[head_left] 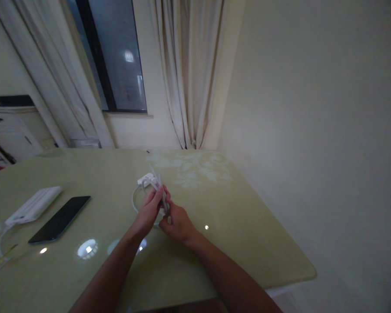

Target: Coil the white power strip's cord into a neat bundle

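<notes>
My left hand point(151, 206) is closed around a bundle of white cable point(159, 180), which is gathered in loops and stands up above the fingers. Lower on the same bundle, my right hand point(179, 221) grips with its fingers curled in. Just behind my hands, a white power strip point(146, 179) lies on the table, and a loop of the cable curves down on its left side. The fingertips and part of the bundle are hidden between the two hands.
The glossy greenish table point(247, 234) reaches the wall on the right. To the left lie a black phone point(60, 219) and a white power bank-like block point(34, 205) with a white cable point(0, 243). Curtains point(195, 65) and a window point(120, 56) are behind.
</notes>
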Motion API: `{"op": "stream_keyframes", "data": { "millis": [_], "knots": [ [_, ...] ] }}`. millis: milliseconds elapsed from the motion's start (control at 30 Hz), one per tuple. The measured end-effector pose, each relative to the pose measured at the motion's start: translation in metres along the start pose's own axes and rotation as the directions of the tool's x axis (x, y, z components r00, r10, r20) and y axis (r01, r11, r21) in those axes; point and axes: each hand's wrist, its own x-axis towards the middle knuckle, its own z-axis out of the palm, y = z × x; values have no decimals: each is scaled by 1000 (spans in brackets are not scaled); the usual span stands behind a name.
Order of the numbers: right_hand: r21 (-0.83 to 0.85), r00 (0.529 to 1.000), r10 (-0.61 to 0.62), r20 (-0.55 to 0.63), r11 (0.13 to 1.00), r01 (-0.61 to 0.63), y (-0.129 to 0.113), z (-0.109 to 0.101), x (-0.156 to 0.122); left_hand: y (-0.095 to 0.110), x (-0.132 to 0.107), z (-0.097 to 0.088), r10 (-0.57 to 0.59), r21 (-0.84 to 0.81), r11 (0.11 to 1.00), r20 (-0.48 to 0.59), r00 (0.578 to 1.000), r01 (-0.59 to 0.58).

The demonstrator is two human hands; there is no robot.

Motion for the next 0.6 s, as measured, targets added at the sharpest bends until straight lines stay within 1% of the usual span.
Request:
{"op": "stream_keyframes", "data": {
  "millis": [100,167,233,333,433,500,600],
  "knots": [
    [-32,998,37,-45,999,-39,-2,2,-1,0,0,-1,47,107,993,-55,997,-41],
    [-42,998,43,-44,998,-45,-2,3,-1,3,0,-2,87,181,981,-74,994,-72],
    [29,999,39,-17,999,-39,1,2,-1,5,1,-4,89,221,973,-82,993,-69],
    [206,998,43,46,977,-51,6,-3,0,7,3,-9,67,252,967,-89,994,-43],
    [254,998,27,64,966,-42,6,-9,1,5,4,-13,52,222,975,-98,994,-30],
    [254,998,-3,63,967,-13,5,-11,2,4,2,-12,5,198,980,-61,998,7],
    [253,998,-21,65,968,4,3,-12,3,5,-2,-7,-55,231,972,45,997,43]
  ]
}}
